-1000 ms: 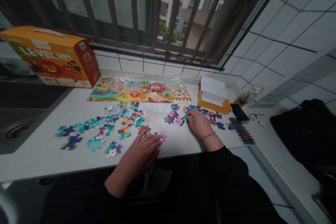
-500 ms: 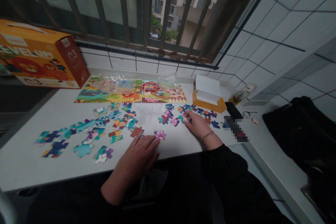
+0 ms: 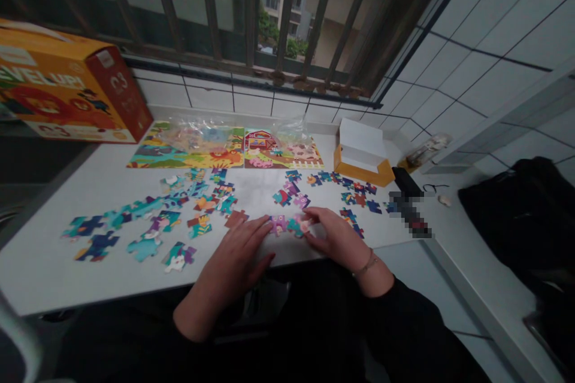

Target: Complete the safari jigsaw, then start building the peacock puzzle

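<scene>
My left hand [image 3: 240,246] lies over the table's front edge, fingers stretched out, its fingertips by a purple puzzle piece [image 3: 278,225] with a face on it. From the right, my right hand [image 3: 333,234] grips a teal and pink puzzle piece [image 3: 297,226] between thumb and fingers. The two pieces are side by side; whether they interlock I cannot tell. A brown puzzle piece [image 3: 236,218] sits just beyond my left fingers. Behind the pieces is a small group of purple and teal puzzle pieces [image 3: 291,191].
Several loose puzzle pieces spread over the left of the white table [image 3: 49,278]. Two picture boards [image 3: 193,158] with clear plastic bags lie at the back. An orange box [image 3: 108,96] stands back left, an open yellow box [image 3: 363,164] back right. A dark bag [image 3: 516,203] rests far right.
My right hand has brought the teal and pink piece left and nearer to me, beside the purple piece. My left hand has barely moved. The view has shifted slightly.
</scene>
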A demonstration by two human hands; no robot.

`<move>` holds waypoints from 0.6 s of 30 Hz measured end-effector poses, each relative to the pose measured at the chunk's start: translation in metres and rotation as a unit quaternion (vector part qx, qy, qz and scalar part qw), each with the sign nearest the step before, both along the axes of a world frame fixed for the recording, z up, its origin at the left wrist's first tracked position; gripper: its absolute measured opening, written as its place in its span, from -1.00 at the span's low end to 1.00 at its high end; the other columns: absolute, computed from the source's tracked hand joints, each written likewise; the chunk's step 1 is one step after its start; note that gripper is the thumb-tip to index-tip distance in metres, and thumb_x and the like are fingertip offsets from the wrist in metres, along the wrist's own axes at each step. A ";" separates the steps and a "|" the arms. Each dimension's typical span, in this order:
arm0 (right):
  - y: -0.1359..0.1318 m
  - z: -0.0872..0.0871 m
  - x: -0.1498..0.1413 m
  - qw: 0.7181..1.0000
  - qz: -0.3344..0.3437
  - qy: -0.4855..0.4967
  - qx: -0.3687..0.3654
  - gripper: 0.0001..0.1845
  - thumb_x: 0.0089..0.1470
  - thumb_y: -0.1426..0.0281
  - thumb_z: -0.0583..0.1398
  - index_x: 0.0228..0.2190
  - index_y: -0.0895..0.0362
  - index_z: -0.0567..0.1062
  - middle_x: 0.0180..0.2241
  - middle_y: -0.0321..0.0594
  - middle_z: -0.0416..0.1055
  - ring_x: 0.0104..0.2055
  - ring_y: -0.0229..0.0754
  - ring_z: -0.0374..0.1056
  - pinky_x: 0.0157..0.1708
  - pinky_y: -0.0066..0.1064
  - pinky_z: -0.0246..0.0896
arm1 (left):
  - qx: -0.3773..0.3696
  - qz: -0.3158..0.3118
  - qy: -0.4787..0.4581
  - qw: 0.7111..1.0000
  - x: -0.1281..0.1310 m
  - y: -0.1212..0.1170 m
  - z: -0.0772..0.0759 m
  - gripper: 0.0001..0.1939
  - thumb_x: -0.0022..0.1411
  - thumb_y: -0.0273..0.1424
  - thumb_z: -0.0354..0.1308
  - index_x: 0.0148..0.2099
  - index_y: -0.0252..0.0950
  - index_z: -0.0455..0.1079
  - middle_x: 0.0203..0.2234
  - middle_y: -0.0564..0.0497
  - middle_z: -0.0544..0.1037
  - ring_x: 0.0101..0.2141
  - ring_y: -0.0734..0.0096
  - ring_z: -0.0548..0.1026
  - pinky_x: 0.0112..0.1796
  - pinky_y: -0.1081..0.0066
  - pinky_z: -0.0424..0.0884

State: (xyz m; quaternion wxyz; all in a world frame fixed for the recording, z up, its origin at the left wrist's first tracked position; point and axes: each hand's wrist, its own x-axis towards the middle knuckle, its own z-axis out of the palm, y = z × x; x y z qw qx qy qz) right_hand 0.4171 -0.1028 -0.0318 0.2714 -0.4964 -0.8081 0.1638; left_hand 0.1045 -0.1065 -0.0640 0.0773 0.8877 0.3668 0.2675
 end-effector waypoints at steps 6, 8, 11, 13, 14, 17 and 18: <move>0.004 -0.021 -0.051 0.993 0.112 0.019 0.002 -0.60 0.37 0.41 0.27 0.19 0.04 0.55 0.04 -0.05 0.66 0.03 0.01 0.60 0.10 -0.12 0.52 | -0.029 -0.021 0.015 0.999 -0.001 -0.003 0.003 -0.59 0.55 -0.37 0.11 0.36 -0.18 0.41 0.25 -0.15 0.61 0.24 0.05 0.56 0.35 -0.14 0.39; 0.004 -0.025 -0.050 0.995 0.101 0.014 0.007 -0.62 0.37 0.40 0.28 0.18 0.04 0.55 0.06 -0.04 0.66 0.07 0.03 0.59 0.13 -0.11 0.49 | -0.028 -0.019 0.048 0.998 0.000 -0.005 0.003 -0.67 0.54 -0.40 0.11 0.25 -0.16 0.50 0.18 -0.12 0.65 0.16 0.05 0.60 0.28 -0.13 0.43; 0.001 -0.027 -0.040 0.997 0.074 0.007 0.014 -0.59 0.33 0.37 0.34 0.17 0.02 0.54 0.09 -0.05 0.64 0.14 0.06 0.55 0.20 -0.09 0.41 | -0.011 -0.024 0.068 0.997 0.002 -0.007 0.004 -0.67 0.53 -0.43 0.12 0.24 -0.15 0.52 0.18 -0.11 0.65 0.14 0.04 0.60 0.26 -0.14 0.42; -0.004 -0.028 -0.035 0.998 0.063 -0.009 0.018 -0.60 0.31 0.37 0.35 0.15 0.00 0.54 0.11 -0.07 0.63 0.17 0.07 0.53 0.23 -0.05 0.37 | 0.000 -0.032 0.067 0.997 0.002 -0.007 0.004 -0.65 0.52 -0.44 0.12 0.26 -0.15 0.51 0.19 -0.10 0.65 0.14 0.05 0.60 0.27 -0.14 0.41; -0.006 -0.028 -0.033 0.998 0.060 -0.017 0.022 -0.61 0.30 0.37 0.35 0.14 0.00 0.54 0.12 -0.07 0.63 0.18 0.07 0.51 0.23 -0.03 0.35 | 0.006 -0.036 0.065 0.997 0.002 -0.007 0.004 -0.65 0.52 -0.44 0.12 0.27 -0.16 0.51 0.20 -0.10 0.65 0.14 0.05 0.59 0.26 -0.13 0.41; -0.010 -0.030 -0.032 0.998 0.047 -0.028 0.037 -0.63 0.30 0.39 0.35 0.11 0.00 0.55 0.14 -0.07 0.62 0.19 0.07 0.50 0.22 0.01 0.34 | 0.016 -0.045 0.066 0.997 0.002 -0.007 0.004 -0.65 0.53 -0.44 0.13 0.27 -0.17 0.51 0.18 -0.13 0.65 0.12 0.05 0.59 0.21 -0.09 0.44; -0.011 -0.031 -0.033 0.998 0.044 -0.028 0.043 -0.63 0.29 0.40 0.36 0.11 0.00 0.55 0.14 -0.06 0.62 0.19 0.07 0.50 0.21 0.01 0.34 | 0.018 -0.045 0.065 0.997 0.001 -0.007 0.004 -0.66 0.52 -0.43 0.14 0.26 -0.17 0.52 0.18 -0.14 0.65 0.10 0.04 0.59 0.18 -0.08 0.46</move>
